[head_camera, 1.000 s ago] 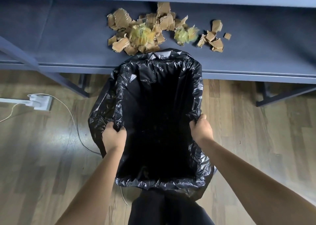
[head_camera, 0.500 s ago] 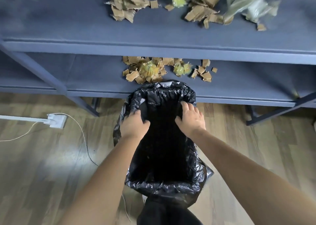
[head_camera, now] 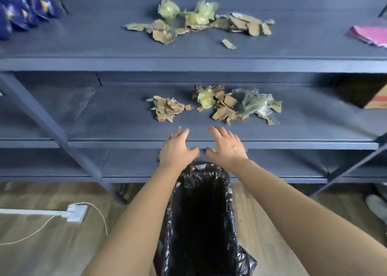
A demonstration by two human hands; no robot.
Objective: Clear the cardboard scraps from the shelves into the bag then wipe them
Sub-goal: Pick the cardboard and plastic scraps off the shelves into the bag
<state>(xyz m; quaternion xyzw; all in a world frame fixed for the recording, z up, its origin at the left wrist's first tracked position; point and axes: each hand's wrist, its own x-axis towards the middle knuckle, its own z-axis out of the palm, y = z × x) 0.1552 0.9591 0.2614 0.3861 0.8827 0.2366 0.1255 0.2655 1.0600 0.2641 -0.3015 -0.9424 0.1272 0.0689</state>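
A black bag (head_camera: pixel 169 223) stands open on the floor in front of the blue shelves. My left hand (head_camera: pixel 177 149) and my right hand (head_camera: pixel 227 146) are raised above it, fingers spread and empty, at the front edge of the middle shelf (head_camera: pixel 104 116). Cardboard scraps (head_camera: pixel 167 108) and more scraps mixed with clear plastic (head_camera: pixel 226 106) lie on the middle shelf just beyond my fingers. Another heap of scraps and plastic (head_camera: pixel 201 22) lies on the top shelf (head_camera: pixel 83 45). My hands hide most of the scraps on the bottom shelf.
Blue packets (head_camera: pixel 23 5) stand at the top shelf's left end, a pink cloth (head_camera: pixel 370 33) at its right. A cardboard box (head_camera: pixel 377 97) sits at the right of the middle shelf. A white power strip (head_camera: pixel 73 212) and cord lie on the wooden floor at left.
Both hands have let go of the bag's rim and risen to the middle shelf's front edge. The view has tilted up, showing the top shelf.
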